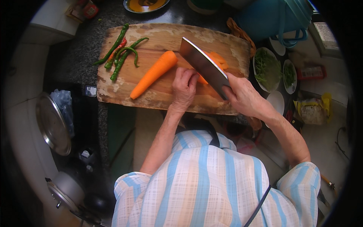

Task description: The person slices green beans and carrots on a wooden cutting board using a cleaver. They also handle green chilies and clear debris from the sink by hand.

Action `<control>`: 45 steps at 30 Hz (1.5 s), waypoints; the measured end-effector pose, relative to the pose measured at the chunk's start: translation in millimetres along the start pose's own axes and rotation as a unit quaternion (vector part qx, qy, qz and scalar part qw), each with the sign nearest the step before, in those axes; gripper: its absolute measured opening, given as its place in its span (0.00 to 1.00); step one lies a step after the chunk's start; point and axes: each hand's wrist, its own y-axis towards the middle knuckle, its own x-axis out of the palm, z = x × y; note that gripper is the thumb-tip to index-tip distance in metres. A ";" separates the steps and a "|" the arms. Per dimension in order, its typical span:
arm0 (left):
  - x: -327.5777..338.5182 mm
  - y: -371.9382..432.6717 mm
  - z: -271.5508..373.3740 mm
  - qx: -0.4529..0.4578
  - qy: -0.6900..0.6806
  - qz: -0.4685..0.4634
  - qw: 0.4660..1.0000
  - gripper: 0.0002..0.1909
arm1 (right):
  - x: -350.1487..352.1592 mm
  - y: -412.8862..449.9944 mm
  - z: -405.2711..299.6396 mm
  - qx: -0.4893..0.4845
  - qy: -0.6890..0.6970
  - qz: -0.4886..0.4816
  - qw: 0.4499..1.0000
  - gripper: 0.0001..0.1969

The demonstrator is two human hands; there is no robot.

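Note:
My right hand (pixel 244 95) grips the handle of a broad-bladed cleaver (pixel 202 63), held slantwise over a worn wooden cutting board (pixel 158 37). Close to the blade, my left hand (pixel 184 86) has its fingers curled against a cut carrot piece (pixel 202 80), which the blade largely hides. Carrot slices (pixel 219 58) lie just beyond the cleaver. A whole peeled carrot (pixel 154 74) rests diagonally to the left of my left hand. Several green chilli peppers (pixel 124 61), and one partly red chilli (pixel 120 46), are on the board's left end.
Bowls of chopped greens (pixel 266 69) stand right of the board, below a blue plastic bucket (pixel 263 21). A plate with orange-yellow liquid (pixel 146 5) is at the far edge. Left are a metal lid (pixel 52 124), a plastic bag (pixel 63 105) and a pot (pixel 66 185).

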 end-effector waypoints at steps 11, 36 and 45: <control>0.3 1.5 1.5 -0.003 0.010 -0.004 1.000 0.06 | 1.1 16.7 -2.0 -0.003 0.007 -0.020 1.000 0.08; 1.6 0.7 -1.5 0.004 0.014 -0.010 1.000 0.06 | 0.4 -1.3 -2.3 -0.006 0.030 0.024 0.999 0.06; -0.9 0.9 -0.1 0.011 0.010 -0.004 1.000 0.05 | 1.6 4.5 -4.4 0.014 0.036 -0.008 0.999 0.07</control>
